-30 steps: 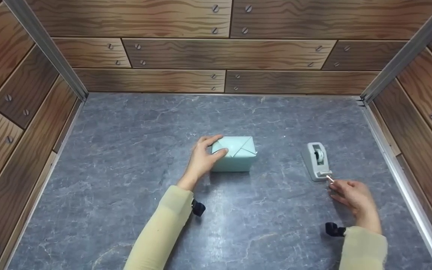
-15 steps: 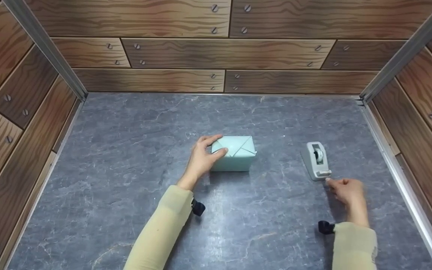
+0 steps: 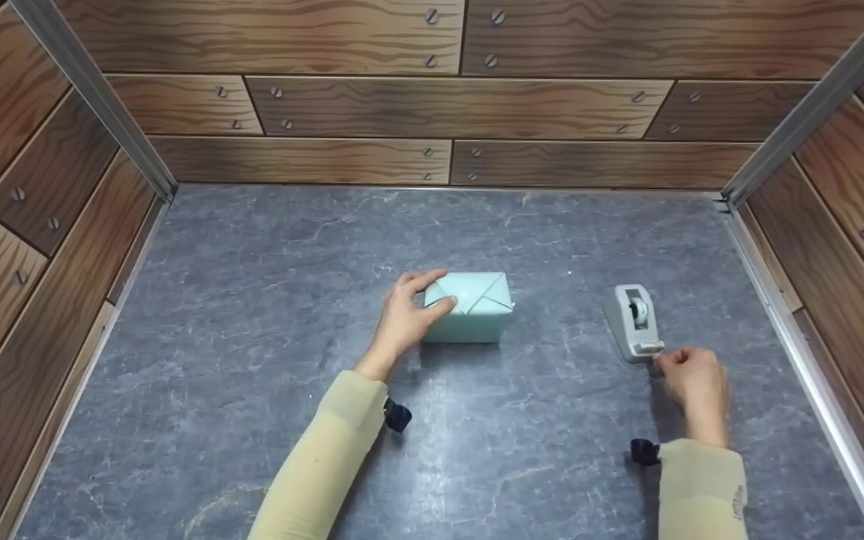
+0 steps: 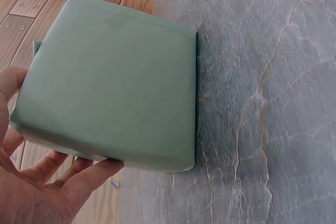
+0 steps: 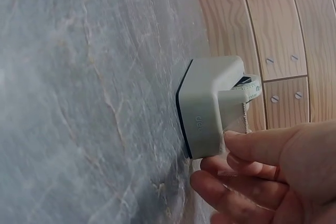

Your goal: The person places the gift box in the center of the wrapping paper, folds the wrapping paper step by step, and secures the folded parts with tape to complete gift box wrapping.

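A box wrapped in mint-green paper (image 3: 469, 330) stands on the grey marbled surface, its folded paper flaps facing up. My left hand (image 3: 402, 315) grips its left end, thumb on the near side of the top and fingers behind. In the left wrist view, one broad side of the wrapped box (image 4: 113, 82) fills the middle. A pale tape dispenser (image 3: 633, 326) stands to the right. At its cutting edge, my right hand (image 3: 696, 379) pinches the end of the clear tape between thumb and forefinger. The right wrist view has the toothed front of the tape dispenser (image 5: 205, 119) beside the thumb.
Wood-patterned panels (image 3: 447, 109) wall in the back and both sides. A metal rail (image 3: 814, 375) runs along the right edge of the marbled surface (image 3: 252, 262).
My right hand has shifted left and slightly away from me, closer to the dispenser's front, and turned over to knuckles up. The left hand and the box have stayed put.
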A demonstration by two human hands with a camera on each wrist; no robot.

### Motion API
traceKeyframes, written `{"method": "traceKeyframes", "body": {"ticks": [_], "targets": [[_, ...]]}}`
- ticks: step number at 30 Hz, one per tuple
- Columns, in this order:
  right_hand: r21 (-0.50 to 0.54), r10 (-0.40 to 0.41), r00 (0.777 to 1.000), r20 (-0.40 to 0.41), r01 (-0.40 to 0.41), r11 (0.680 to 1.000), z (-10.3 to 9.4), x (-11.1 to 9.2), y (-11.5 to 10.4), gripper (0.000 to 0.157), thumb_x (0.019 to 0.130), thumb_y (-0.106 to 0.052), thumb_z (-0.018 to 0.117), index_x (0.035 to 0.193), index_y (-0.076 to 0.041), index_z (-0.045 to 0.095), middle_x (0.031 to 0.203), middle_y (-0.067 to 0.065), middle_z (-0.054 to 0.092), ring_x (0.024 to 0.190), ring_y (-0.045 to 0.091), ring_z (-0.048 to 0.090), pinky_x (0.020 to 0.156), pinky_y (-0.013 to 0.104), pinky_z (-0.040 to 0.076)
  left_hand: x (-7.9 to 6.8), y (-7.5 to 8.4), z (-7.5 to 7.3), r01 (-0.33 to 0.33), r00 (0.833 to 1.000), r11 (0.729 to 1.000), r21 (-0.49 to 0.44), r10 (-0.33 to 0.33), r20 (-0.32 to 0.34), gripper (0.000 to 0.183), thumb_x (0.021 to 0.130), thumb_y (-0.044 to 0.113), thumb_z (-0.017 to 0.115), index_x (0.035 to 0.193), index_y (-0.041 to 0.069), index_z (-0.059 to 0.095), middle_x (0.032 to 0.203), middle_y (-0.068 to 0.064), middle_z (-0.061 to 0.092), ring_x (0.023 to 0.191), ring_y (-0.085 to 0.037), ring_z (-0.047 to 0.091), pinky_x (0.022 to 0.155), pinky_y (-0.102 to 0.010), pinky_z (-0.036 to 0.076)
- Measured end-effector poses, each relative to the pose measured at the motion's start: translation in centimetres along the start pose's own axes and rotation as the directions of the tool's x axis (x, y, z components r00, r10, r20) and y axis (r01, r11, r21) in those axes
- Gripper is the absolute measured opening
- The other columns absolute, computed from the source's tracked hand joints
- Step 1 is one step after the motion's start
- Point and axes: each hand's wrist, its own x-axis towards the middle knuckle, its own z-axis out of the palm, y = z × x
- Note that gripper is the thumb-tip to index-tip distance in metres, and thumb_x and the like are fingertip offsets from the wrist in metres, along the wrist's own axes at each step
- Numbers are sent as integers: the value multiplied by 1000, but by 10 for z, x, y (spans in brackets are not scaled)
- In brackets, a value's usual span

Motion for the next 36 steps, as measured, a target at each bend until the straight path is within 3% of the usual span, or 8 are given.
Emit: {"method": "traceKeyframes", "body": {"ticks": [6,14,19,24,29,36], "targets": [[-5,-6,1000,-1,6,1000,-1,2,2,30,90,-36,54,76,-9,57,68,6,56,60,24,49,49,34,35,0,-1,1,-5,1000,1000,3,5,-5,50,78,44,68,124,27,58,118,1,50,106,-18,47,89,-40,39],[-11,-19,997,-72,19,1000,2,5,5,23,86,-27,57,71,-10,56,68,6,56,63,25,49,50,34,35,-1,1,0,4,1000,1000,-29,-4,12,51,79,44,67,125,25,57,117,0,49,106,-17,47,88,-40,40],[17,-5,1000,-15,5,1000,1,2,11,26,87,-32,56,76,-8,58,72,6,57,63,23,49,51,33,37,0,0,1,-1,1000,1000,-18,1,3,49,78,43,68,124,28,57,116,0,50,104,-16,48,88,-40,41],[121,-62,994,87,51,991,-4,-2,11,37,89,-37,54,90,0,61,77,9,62,65,18,55,53,30,43,0,0,1,2,1000,1000,-9,-2,-3,49,78,41,69,124,26,58,116,0,50,104,-17,48,88,-40,40],[322,-130,976,175,68,944,-2,-4,7,38,92,-26,53,105,9,56,91,18,64,77,20,61,62,32,51,1,0,1,1,1000,1000,1,-1,-16,50,78,40,69,124,22,59,116,-1,51,105,-19,47,89,-39,39],[509,-164,963,214,33,860,5,-9,5,36,90,-25,58,100,9,57,84,10,65,74,16,63,64,32,52,1,1,2,-5,1000,1000,0,5,-16,52,78,39,70,124,19,58,114,-1,51,104,-17,47,89,-38,39]]}}
